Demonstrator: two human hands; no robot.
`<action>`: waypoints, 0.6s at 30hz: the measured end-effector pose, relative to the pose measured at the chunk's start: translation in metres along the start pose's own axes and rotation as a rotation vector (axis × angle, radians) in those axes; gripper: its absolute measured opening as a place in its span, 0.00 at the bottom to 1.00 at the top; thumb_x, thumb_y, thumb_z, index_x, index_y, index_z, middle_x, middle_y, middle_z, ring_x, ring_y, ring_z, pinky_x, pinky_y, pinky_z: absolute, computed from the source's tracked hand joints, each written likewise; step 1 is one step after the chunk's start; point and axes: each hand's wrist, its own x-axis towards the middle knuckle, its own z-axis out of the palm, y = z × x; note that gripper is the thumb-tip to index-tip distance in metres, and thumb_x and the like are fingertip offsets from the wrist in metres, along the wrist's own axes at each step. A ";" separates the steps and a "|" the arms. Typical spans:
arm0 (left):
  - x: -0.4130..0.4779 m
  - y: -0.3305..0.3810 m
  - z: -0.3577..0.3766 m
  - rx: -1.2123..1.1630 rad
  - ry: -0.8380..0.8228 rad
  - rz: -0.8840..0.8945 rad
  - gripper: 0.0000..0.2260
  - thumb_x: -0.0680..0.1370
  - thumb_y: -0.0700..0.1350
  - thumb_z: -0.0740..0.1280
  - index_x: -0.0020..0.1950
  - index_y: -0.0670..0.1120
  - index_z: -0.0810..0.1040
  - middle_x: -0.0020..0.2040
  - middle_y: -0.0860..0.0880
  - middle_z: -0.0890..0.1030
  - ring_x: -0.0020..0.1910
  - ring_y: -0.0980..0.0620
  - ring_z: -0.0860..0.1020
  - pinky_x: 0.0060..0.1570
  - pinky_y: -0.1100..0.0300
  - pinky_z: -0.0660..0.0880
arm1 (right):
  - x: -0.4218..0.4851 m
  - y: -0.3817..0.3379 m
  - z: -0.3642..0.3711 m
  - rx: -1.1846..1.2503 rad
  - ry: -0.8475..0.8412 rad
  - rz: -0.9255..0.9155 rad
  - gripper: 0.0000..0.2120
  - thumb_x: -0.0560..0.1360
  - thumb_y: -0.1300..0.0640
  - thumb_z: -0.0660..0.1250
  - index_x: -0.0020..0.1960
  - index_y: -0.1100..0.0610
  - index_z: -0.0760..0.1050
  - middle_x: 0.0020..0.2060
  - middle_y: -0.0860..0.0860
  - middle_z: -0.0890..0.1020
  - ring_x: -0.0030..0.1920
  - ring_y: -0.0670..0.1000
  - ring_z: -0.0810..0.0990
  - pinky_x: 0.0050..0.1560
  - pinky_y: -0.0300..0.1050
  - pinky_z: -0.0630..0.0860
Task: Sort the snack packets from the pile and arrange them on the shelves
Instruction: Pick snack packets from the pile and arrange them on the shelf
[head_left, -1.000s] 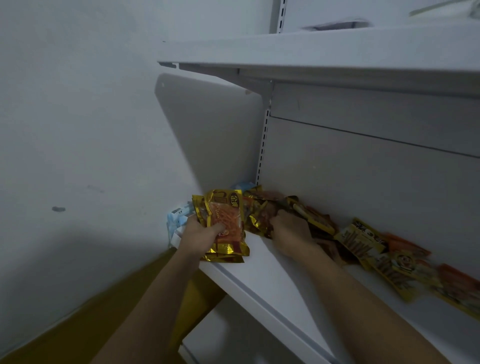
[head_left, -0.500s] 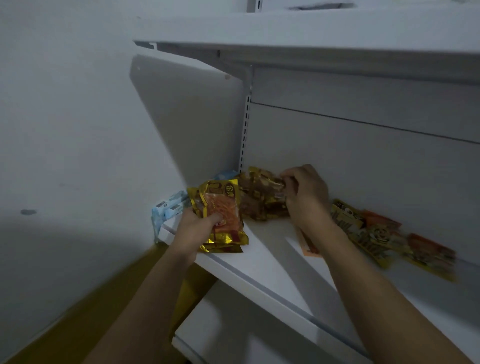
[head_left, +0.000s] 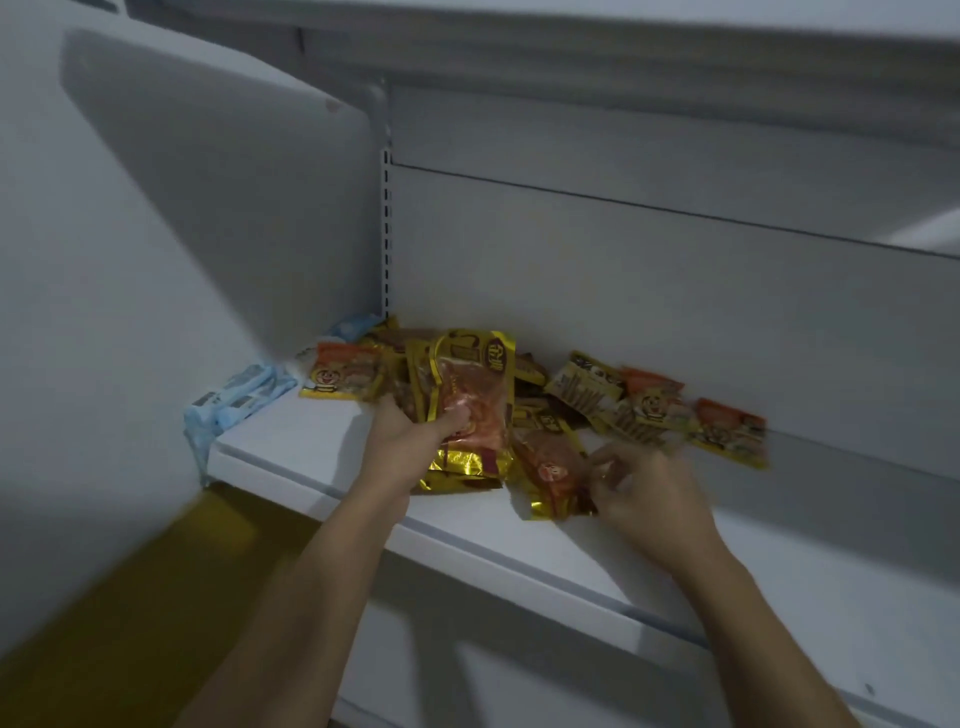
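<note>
A pile of snack packets (head_left: 530, 379) lies along the back of a white shelf (head_left: 322, 447). My left hand (head_left: 410, 441) grips a stack of gold packets with orange fronts (head_left: 472, 405), held upright near the shelf's front. My right hand (head_left: 644, 488) pinches the edge of another gold and orange packet (head_left: 550, 473) lying on the shelf just right of the stack. Orange and yellow cartoon packets (head_left: 727, 431) trail to the right, and one like them (head_left: 345, 374) lies at the left.
Light blue packets (head_left: 234, 400) hang over the shelf's left end beside the white side panel (head_left: 218, 197). Another shelf (head_left: 623, 47) hangs overhead and a lower one (head_left: 519, 675) sits beneath. Yellow floor (head_left: 130, 613) shows at the lower left.
My right hand has left the back of the pile and come forward to a gold packet near the shelf's front. The left hand still holds its stack.
</note>
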 end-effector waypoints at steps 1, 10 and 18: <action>-0.001 -0.002 0.005 0.008 0.004 0.003 0.46 0.57 0.59 0.79 0.72 0.49 0.67 0.64 0.50 0.79 0.62 0.47 0.78 0.64 0.44 0.74 | 0.002 -0.004 -0.001 0.029 0.041 0.046 0.06 0.75 0.50 0.69 0.48 0.49 0.82 0.41 0.47 0.83 0.46 0.52 0.81 0.40 0.43 0.72; -0.008 -0.014 0.019 0.097 0.038 0.158 0.41 0.72 0.52 0.76 0.78 0.48 0.57 0.74 0.50 0.69 0.72 0.48 0.68 0.69 0.51 0.68 | 0.035 -0.020 0.020 -0.122 -0.184 0.184 0.25 0.70 0.35 0.71 0.56 0.52 0.76 0.49 0.51 0.80 0.52 0.54 0.80 0.42 0.43 0.72; -0.015 -0.010 0.019 0.003 0.021 0.158 0.39 0.68 0.50 0.80 0.74 0.50 0.62 0.66 0.53 0.75 0.65 0.51 0.74 0.67 0.48 0.72 | 0.042 0.011 0.007 0.866 0.194 0.257 0.24 0.65 0.50 0.80 0.58 0.56 0.79 0.49 0.51 0.85 0.49 0.54 0.84 0.46 0.48 0.80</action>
